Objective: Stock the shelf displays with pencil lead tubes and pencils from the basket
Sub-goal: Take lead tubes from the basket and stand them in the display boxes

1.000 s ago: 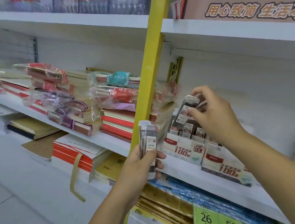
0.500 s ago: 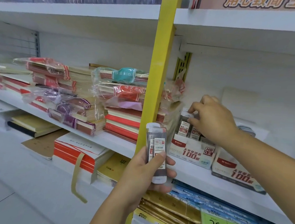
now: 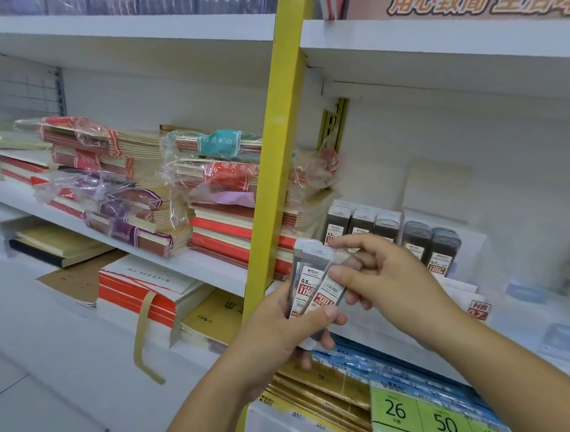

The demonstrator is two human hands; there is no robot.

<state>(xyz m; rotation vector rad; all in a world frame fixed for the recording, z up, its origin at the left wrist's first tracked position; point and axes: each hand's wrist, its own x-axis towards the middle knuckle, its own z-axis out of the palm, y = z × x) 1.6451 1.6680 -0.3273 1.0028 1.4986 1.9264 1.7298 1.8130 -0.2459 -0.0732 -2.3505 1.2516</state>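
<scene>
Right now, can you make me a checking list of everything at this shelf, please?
surface: white shelf, middle level.
job's things: lead tubes bunched upright in one hand; shelved tubes stand in display boxes; no basket in view.
clutter: wrapped notebook stacks on the shelf's left part.
grips: left hand holds the bunch; right hand pinches one tilted tube.
cables: nothing seen.
surroundings: yellow post in front of the shelves; green price tags below.
</scene>
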